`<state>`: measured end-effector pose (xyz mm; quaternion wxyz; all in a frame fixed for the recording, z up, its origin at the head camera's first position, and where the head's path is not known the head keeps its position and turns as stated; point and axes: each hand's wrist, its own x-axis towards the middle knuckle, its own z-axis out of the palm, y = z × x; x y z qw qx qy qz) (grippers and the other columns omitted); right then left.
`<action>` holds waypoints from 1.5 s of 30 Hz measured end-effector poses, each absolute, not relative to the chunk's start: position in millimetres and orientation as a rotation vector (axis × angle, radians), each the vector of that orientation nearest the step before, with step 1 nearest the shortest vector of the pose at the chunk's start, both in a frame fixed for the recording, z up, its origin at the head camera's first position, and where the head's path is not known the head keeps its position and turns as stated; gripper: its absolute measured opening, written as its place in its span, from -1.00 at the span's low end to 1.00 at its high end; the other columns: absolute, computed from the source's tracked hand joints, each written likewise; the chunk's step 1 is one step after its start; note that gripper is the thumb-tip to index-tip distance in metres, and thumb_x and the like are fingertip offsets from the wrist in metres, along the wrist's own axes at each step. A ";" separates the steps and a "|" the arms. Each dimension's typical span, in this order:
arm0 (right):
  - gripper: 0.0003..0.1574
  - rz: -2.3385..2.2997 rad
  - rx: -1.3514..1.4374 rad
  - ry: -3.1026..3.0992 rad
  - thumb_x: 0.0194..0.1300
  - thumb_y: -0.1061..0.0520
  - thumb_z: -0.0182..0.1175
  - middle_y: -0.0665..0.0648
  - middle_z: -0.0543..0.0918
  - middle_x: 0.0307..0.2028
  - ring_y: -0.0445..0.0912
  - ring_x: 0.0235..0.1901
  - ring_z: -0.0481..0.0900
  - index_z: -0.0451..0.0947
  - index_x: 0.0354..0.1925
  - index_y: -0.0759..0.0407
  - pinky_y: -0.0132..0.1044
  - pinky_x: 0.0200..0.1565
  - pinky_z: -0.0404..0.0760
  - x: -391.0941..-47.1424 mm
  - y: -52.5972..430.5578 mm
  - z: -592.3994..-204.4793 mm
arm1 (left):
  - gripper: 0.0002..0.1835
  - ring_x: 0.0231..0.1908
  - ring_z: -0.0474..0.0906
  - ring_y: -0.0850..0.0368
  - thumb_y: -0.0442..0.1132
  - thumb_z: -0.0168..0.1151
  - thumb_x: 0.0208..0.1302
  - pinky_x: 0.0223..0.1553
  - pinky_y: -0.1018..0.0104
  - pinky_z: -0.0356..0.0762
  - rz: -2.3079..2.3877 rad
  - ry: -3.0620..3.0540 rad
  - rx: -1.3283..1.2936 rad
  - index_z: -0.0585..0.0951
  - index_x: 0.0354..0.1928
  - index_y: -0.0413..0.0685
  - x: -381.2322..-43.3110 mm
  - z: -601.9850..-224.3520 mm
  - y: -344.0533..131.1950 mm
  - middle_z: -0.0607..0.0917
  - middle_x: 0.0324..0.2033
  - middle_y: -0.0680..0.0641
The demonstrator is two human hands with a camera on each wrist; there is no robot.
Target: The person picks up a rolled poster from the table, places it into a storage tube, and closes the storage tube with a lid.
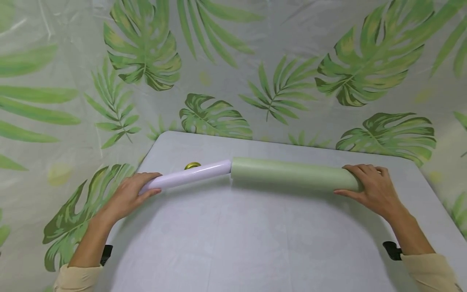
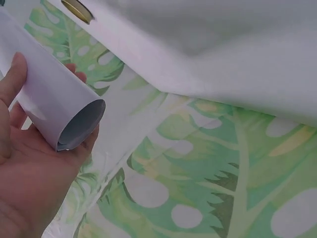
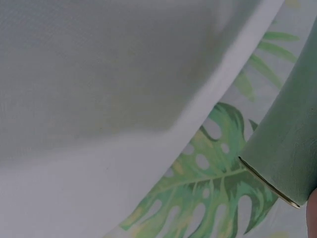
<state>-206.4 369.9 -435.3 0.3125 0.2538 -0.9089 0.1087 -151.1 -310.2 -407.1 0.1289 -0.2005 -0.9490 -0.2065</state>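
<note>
A pale lilac rolled-up sheet (image 1: pixel 195 173) spans from my left hand (image 1: pixel 127 192) to the middle of the table. My left thumb and fingers grip its outer end, and its hollow opening (image 2: pixel 81 125) shows in the left wrist view. My right hand (image 1: pixel 373 188) holds the far right end of a thicker light green roll (image 1: pixel 292 174), thumb below and fingers over it. At the middle, the lilac roll's inner end meets the green roll's left opening. In the right wrist view the green roll (image 3: pixel 287 144) runs along the right side, with only a bit of finger showing.
A small gold ring-shaped thing (image 1: pixel 192 165) lies behind the lilac roll, partly covered by it. The white-covered table (image 1: pixel 248 243) has its back edge against a leaf-patterned sheet (image 1: pixel 219 73), which also hangs along both sides.
</note>
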 end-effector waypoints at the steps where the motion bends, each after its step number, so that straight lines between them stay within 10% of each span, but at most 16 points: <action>1: 0.29 0.282 0.675 -2.391 0.09 -0.86 -0.13 0.34 0.71 -0.13 0.32 -0.11 0.60 0.63 0.06 0.22 0.31 -0.04 0.35 -206.8 368.4 -435.2 | -0.51 -0.05 0.67 -0.15 -0.24 0.49 0.24 -0.05 -0.08 0.45 -0.609 -2.755 -0.588 0.63 0.21 -0.12 -151.2 -407.1 -310.0 0.77 0.02 -0.17; 21: 0.27 0.288 0.709 -2.367 0.14 -0.85 -0.15 0.34 0.69 -0.10 0.33 -0.09 0.58 0.63 0.07 0.19 0.30 -0.03 0.32 -206.4 349.1 -430.1 | -0.55 -0.15 0.65 0.04 -0.27 0.48 0.23 -0.11 0.10 0.41 -0.630 -2.679 -0.750 0.67 0.18 -0.04 -161.4 -411.6 -309.1 0.78 -0.08 -0.05; 45: 0.25 0.310 0.746 -2.349 0.13 -0.84 -0.13 0.29 0.72 -0.10 0.28 -0.10 0.60 0.65 0.07 0.18 0.26 -0.03 0.35 -207.2 328.7 -423.6 | -0.53 0.06 0.60 -0.14 -0.32 0.30 0.43 0.05 -0.14 0.49 -0.788 -2.820 -0.768 0.54 0.34 -0.18 -163.5 -400.2 -289.9 0.70 0.13 -0.19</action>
